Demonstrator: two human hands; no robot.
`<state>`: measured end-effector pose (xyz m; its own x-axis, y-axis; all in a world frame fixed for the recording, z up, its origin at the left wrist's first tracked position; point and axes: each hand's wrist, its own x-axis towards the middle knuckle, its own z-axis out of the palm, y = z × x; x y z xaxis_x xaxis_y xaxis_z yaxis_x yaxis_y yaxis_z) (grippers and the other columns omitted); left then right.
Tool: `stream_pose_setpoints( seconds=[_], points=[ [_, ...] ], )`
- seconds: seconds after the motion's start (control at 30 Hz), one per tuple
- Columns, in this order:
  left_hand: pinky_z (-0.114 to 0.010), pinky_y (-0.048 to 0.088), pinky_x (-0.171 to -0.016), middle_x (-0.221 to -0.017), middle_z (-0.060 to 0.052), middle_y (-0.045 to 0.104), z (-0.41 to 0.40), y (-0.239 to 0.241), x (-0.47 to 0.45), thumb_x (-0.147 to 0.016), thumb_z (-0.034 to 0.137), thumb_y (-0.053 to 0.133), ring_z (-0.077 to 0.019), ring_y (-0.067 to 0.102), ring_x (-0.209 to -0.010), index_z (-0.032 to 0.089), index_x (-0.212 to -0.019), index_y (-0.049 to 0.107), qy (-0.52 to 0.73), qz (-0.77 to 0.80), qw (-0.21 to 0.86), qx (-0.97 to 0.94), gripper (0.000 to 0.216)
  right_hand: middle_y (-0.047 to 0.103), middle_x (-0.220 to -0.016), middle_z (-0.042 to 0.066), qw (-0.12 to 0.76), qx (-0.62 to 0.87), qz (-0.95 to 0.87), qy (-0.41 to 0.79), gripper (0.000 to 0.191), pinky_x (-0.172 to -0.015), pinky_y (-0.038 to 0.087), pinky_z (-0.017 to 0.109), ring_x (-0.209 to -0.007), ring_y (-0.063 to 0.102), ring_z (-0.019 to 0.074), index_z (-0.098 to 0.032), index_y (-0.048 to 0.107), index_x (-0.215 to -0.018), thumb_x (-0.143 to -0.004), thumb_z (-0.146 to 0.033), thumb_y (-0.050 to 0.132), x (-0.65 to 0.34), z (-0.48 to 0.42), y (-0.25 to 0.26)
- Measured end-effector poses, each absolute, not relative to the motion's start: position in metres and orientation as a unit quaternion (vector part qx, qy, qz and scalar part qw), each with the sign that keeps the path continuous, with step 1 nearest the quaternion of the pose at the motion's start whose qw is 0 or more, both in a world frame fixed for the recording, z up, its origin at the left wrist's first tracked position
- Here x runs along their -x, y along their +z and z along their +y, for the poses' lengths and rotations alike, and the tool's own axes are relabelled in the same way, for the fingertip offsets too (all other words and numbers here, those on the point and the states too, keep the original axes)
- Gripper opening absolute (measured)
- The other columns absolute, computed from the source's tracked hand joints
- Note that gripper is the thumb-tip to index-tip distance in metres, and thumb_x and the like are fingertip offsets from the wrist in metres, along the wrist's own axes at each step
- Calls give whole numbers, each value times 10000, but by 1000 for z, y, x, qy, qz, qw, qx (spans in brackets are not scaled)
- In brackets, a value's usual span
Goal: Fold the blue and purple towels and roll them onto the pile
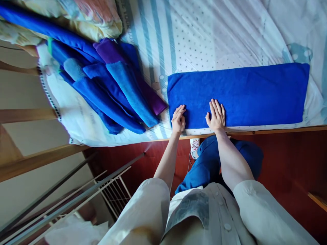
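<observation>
A long blue towel (255,92), folded into a strip, lies flat along the near edge of the bed. My left hand (178,119) rests on its near left corner with the fingers curled loosely against the cloth. My right hand (216,115) lies flat on the towel a little to the right, fingers stretched out and together. Neither hand holds anything.
A heap of blue, light blue and purple towels (112,85) lies at the left on the patterned sheet (204,37). The bed's wooden edge (281,130) runs under my hands. A metal rack (102,187) stands at the lower left on the red floor.
</observation>
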<state>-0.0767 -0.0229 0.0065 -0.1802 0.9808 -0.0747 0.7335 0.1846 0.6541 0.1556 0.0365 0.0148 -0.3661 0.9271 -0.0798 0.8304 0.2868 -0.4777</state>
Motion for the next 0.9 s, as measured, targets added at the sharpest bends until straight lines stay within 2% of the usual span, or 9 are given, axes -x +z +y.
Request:
stream_pose_setpoints(
  seconds=[0.33,0.47,0.57,0.63,0.73,0.8,0.9],
  points=[
    [-570,393,-1283,-1524,-139,645,-17,13,76,-1022,209,304,-262,493,-1525,174,-1341,684,232,759,209,-572,498,435,-1709,150,112,551,-794,230,679,-1365,232,563,-1635,339,277,-115,427,-1654,-988,-239,457,-156,37,18],
    [-563,392,-1277,-1502,-98,667,31,28,107,-1059,284,357,-275,510,-1489,213,-1374,675,209,733,206,-613,453,456,-1694,157,124,551,-792,231,662,-1357,244,573,-1623,364,285,-114,449,-1642,-992,-241,455,-156,36,17],
    [-568,385,-1275,-1462,-94,687,92,39,152,-1094,427,379,-281,516,-1449,177,-1430,631,196,749,186,-604,488,459,-1692,158,127,551,-791,232,655,-1356,248,574,-1620,370,283,-111,459,-1635,-994,-243,441,-156,36,16],
    [-586,400,-1255,-1410,-98,715,131,42,179,-1072,569,422,-299,552,-1376,138,-1380,649,179,744,201,-612,577,456,-1695,153,128,550,-791,233,657,-1356,246,575,-1623,364,279,-118,455,-1638,-994,-247,432,-156,36,16],
    [-589,388,-1258,-1290,-40,773,172,41,202,-981,763,506,-313,589,-1312,188,-1310,685,118,708,256,-647,686,462,-1691,153,128,549,-792,233,653,-1354,257,571,-1621,369,278,-116,463,-1633,-995,-254,432,-156,37,16],
    [-562,392,-1259,-1199,-45,797,186,39,206,-957,766,573,-302,617,-1259,169,-1245,717,82,687,281,-665,678,476,-1681,157,126,550,-793,230,638,-1352,267,567,-1613,386,279,-109,484,-1618,-1000,-261,431,-156,37,16],
    [-496,434,-1230,-1071,-83,804,194,34,208,-984,637,654,-268,654,-1149,108,-1104,744,44,672,290,-680,550,480,-1679,153,123,553,-792,229,629,-1353,268,566,-1609,394,279,-108,497,-1610,-1004,-263,432,-156,37,16]
  ],
)
